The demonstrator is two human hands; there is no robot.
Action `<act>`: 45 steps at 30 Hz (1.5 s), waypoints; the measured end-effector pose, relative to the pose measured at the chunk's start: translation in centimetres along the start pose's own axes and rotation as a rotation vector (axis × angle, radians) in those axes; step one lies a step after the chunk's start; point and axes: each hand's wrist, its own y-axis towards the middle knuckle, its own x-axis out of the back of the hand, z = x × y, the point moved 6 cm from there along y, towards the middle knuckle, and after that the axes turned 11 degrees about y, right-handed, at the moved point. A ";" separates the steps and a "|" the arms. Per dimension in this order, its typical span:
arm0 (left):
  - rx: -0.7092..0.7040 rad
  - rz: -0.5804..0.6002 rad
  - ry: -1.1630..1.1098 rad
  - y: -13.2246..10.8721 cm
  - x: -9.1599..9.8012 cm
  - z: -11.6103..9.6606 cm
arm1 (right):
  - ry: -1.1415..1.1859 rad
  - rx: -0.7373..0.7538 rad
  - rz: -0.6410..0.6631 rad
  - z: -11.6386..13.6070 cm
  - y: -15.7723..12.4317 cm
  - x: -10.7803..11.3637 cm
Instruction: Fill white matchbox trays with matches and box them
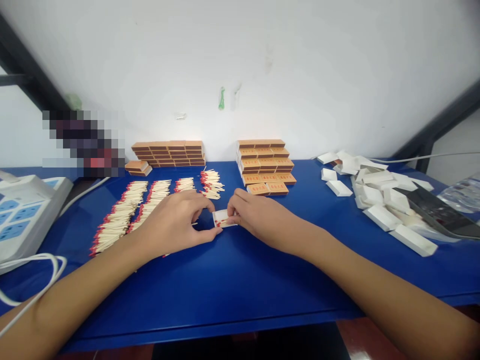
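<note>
A small white matchbox tray (219,215) lies just above the blue table, between my two hands. My left hand (176,217) is closed on its left end, thumb at the near corner and forefinger at the far one. The fingers of my right hand (258,215) are pinched together over the tray's right part, on a few red-tipped matches (221,222) inside it. My right fingers hide the right end of the tray. Rows of loose matches (127,207) with red heads lie left of and behind my left hand.
Matchboxes are stacked against the wall in a left stack (172,154) and a stepped right stack (266,165). White empty trays (375,182) form a heap at the right, by a dark phone (442,210). A white power strip (33,210) and cable stand at the left.
</note>
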 end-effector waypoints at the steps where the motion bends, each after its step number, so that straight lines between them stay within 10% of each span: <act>1: -0.004 0.000 -0.002 0.0 0.0 0.0 | 0.014 0.006 -0.002 0.1 0.0 0.1; 36: -0.110 0.041 -0.053 0.0 -0.2 -0.2 | 0.372 0.089 0.015 0.0 -0.7 0.6; 45: 0.017 -0.020 -0.097 0.8 3.1 3.3 | 0.334 0.027 -0.330 -2.2 2.7 1.3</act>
